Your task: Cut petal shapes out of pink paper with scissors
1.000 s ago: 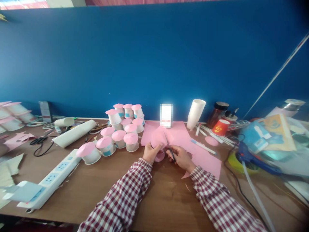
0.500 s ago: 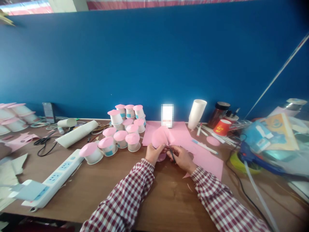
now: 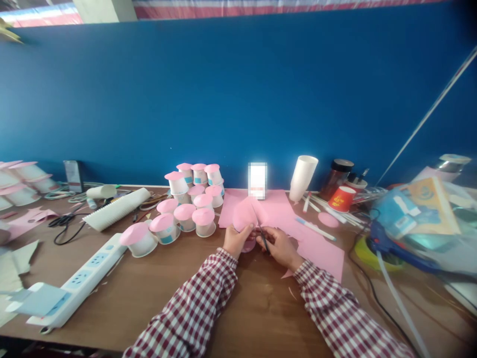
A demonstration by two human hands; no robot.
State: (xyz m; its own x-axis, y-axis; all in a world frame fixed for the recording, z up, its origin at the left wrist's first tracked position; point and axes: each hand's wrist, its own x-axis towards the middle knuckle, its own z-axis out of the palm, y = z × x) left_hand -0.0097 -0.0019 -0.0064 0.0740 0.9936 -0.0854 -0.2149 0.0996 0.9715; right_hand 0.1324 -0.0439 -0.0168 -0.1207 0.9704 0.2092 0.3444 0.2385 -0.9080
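Note:
My left hand (image 3: 237,239) pinches a round piece of pink paper (image 3: 243,213) by its near edge, thumb on top. My right hand (image 3: 278,244) is closed around the dark handles of a pair of scissors (image 3: 264,240), whose blades point away from me and up along the paper. The two hands almost meet in front of me. Under and behind them lie pink paper sheets (image 3: 280,203). Another small pink piece (image 3: 248,246) shows just below my left fingers, partly hidden by them.
To the left stand several white paper cups with pink paper tops (image 3: 166,224). A power strip (image 3: 87,271) lies at the front left. Toward the right are a stack of white cups (image 3: 303,178), a red cup (image 3: 342,199), a dark jar (image 3: 336,179), a pink disc (image 3: 328,219) and a plastic bag (image 3: 413,214).
The pink paper has shifted slightly against the scissors, and a cut edge now opens to the right of the blades. Both hands keep nearly the same place; the view has tilted a little.

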